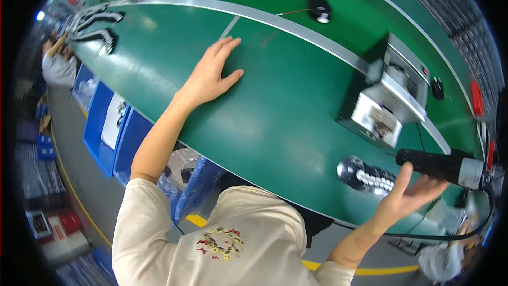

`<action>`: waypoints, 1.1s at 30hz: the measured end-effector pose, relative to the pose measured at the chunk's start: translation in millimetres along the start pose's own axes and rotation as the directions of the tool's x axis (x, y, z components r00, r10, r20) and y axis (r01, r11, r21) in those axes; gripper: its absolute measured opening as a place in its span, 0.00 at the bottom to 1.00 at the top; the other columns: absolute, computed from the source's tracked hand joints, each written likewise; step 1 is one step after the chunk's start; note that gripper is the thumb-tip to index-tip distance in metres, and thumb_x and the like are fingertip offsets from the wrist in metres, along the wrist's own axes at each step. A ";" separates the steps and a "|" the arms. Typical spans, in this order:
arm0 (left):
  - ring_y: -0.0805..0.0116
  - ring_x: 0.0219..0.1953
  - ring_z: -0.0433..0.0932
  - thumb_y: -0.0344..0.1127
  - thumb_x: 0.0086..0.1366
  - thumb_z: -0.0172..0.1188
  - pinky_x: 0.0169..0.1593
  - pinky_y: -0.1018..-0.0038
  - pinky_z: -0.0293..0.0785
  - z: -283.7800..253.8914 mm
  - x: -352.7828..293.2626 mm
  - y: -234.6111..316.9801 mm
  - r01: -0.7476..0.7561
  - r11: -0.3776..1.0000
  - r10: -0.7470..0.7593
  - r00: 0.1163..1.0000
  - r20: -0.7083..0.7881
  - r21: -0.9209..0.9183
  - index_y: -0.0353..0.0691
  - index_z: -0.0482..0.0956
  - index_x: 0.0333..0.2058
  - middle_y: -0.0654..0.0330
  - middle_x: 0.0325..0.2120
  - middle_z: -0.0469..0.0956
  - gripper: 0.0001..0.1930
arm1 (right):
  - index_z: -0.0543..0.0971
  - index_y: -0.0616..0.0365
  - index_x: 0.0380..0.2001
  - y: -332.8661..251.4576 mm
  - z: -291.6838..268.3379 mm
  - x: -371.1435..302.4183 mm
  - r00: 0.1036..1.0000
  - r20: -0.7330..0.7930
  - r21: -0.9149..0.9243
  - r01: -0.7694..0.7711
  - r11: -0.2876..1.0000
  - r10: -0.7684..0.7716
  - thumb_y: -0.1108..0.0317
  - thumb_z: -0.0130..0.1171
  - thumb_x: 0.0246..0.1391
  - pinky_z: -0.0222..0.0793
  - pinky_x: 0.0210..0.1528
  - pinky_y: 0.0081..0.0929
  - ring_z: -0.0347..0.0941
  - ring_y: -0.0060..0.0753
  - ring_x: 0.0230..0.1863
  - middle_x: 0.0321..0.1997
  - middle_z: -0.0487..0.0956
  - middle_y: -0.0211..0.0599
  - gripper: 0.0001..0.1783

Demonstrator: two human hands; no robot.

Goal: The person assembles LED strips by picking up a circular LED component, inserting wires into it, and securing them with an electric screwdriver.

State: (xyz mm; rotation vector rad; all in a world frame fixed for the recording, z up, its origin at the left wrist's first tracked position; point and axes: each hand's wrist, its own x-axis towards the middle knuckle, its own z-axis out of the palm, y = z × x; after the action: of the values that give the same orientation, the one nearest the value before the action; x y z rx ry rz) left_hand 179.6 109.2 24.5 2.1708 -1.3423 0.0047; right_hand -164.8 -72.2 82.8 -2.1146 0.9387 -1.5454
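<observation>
Nearest the lens, at the bottom middle of the frame, sits the person's cream shirt (pixel 233 243) with a small red-and-yellow print. From it two bare forearms run up onto one long green belt (pixel 275 122), whose near edge curves from the upper left down to the lower right.

At upper centre the left hand (pixel 211 74) lies flat and fully open, palm down on the belt, holding nothing. Bare green surface stretches all round it, bounded above by one silver rail (pixel 296 24) that arcs across the frame.

At lower right the right hand (pixel 410 193) is open with fingers spread, palm up, gripping nothing. Its fingertips are just under one black cylindrical tool (pixel 439 165) with a cable trailing off the right edge; whether they touch it I cannot tell. Just left of that hand lies one shiny silver part (pixel 365 176) studded with a row of small pale pieces, close to the belt's near edge.

One black-and-metal machine (pixel 386 100) stands on the belt at right, straddling the rail. Two small black parts (pixel 319 9) lie beyond the rail, one with a red wire. Blue bins (pixel 103 122) line the floor at left.
</observation>
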 end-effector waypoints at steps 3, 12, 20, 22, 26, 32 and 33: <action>0.49 0.64 0.57 0.37 0.60 0.59 0.64 0.61 0.55 -11.8 -39.5 -42.8 0.000 0.989 -0.002 1.000 0.014 0.147 0.37 0.64 0.57 0.47 0.59 0.63 0.28 | 0.43 0.62 0.66 -14.2 13.3 -45.6 0.989 0.045 -0.264 0.150 0.953 -0.143 0.68 0.59 0.51 0.38 0.69 0.50 0.44 0.51 0.71 0.70 0.45 0.55 0.46; 0.52 0.60 0.65 0.36 0.62 0.56 0.60 0.62 0.61 -76.4 -86.1 -139.1 0.262 0.947 -0.209 0.942 -0.261 0.184 0.37 0.75 0.47 0.51 0.52 0.72 0.16 | 0.55 0.69 0.61 -96.7 158.0 -87.8 0.382 0.894 0.182 0.166 0.969 -0.234 0.66 0.63 0.44 0.44 0.67 0.54 0.46 0.63 0.69 0.66 0.54 0.60 0.43; 0.44 0.44 0.72 0.23 0.58 0.48 0.48 0.59 0.69 -131.0 -102.6 -270.3 0.626 0.774 -0.438 0.635 -0.637 0.092 0.32 0.68 0.42 0.43 0.41 0.73 0.12 | 0.59 0.72 0.58 -163.3 307.4 -97.4 0.287 0.806 0.438 0.299 0.848 -0.518 0.65 0.63 0.44 0.48 0.66 0.50 0.53 0.58 0.66 0.60 0.62 0.58 0.41; 0.44 0.44 0.72 0.22 0.57 0.47 0.49 0.59 0.69 -146.0 -108.5 -302.8 0.658 0.745 -0.420 0.593 -0.687 0.112 0.32 0.68 0.43 0.42 0.41 0.73 0.13 | 0.57 0.75 0.58 -192.3 348.4 -107.3 0.265 0.771 0.525 0.250 0.814 -0.579 0.64 0.64 0.44 0.48 0.66 0.48 0.53 0.59 0.65 0.59 0.62 0.59 0.43; 0.43 0.48 0.72 0.20 0.53 0.45 0.52 0.59 0.68 -161.5 -102.7 -337.1 0.731 0.680 -0.456 0.488 -0.745 0.063 0.30 0.63 0.52 0.41 0.45 0.72 0.24 | 0.53 0.76 0.60 -255.5 437.0 -137.5 0.327 0.749 0.527 0.234 0.817 -0.577 0.61 0.66 0.42 0.47 0.66 0.46 0.53 0.58 0.65 0.59 0.62 0.63 0.48; 0.49 0.51 0.72 0.19 0.48 0.47 0.58 0.61 0.63 -183.3 -95.6 -364.7 0.736 0.677 -0.537 0.499 -0.680 0.004 0.35 0.55 0.62 0.52 0.49 0.75 0.37 | 0.50 0.81 0.59 -337.1 554.4 -163.3 0.449 0.686 0.495 0.288 0.820 -0.572 0.53 0.65 0.40 0.45 0.66 0.48 0.54 0.57 0.64 0.57 0.63 0.63 0.55; 0.49 0.51 0.72 0.19 0.48 0.47 0.58 0.61 0.63 -183.4 -97.1 -369.3 0.745 0.667 -0.545 0.494 -0.678 0.007 0.35 0.55 0.62 0.52 0.49 0.75 0.37 | 0.50 0.81 0.58 -343.7 569.5 -169.4 0.466 0.652 0.532 0.281 0.799 -0.598 0.52 0.66 0.38 0.46 0.66 0.47 0.56 0.56 0.62 0.56 0.64 0.62 0.55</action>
State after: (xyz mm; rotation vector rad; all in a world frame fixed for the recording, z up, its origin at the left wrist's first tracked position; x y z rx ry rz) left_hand 487.6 395.6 -25.6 2.4700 -0.0631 0.6317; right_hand 440.8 236.5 -11.9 -2.4711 -0.2542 -0.6159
